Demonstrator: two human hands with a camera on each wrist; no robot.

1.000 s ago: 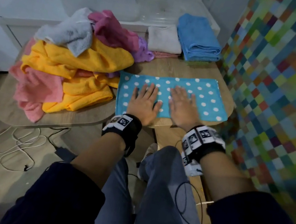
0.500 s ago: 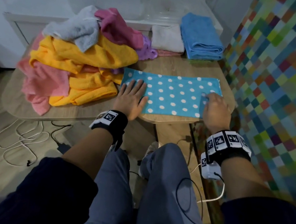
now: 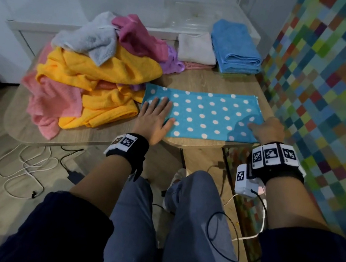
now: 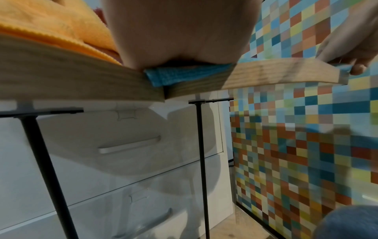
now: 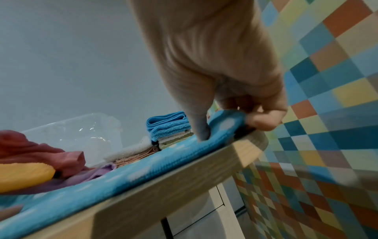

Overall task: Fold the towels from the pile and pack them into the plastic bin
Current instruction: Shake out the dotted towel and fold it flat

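The polka-dot towel (image 3: pixel 201 115) lies flat at the near edge of the worktop (image 3: pixel 200 80), its long axis running left to right, just right of the unfolded pile (image 3: pixel 94 77); the left hand (image 3: pixel 154 120) presses its left end with fingers spread flat; the right hand (image 3: pixel 267 131) pinches the right end, thumb and fingers curled round the edge; so the likely fold carries right end over to left; the plastic bin (image 3: pixel 198 19) stands at the far side.
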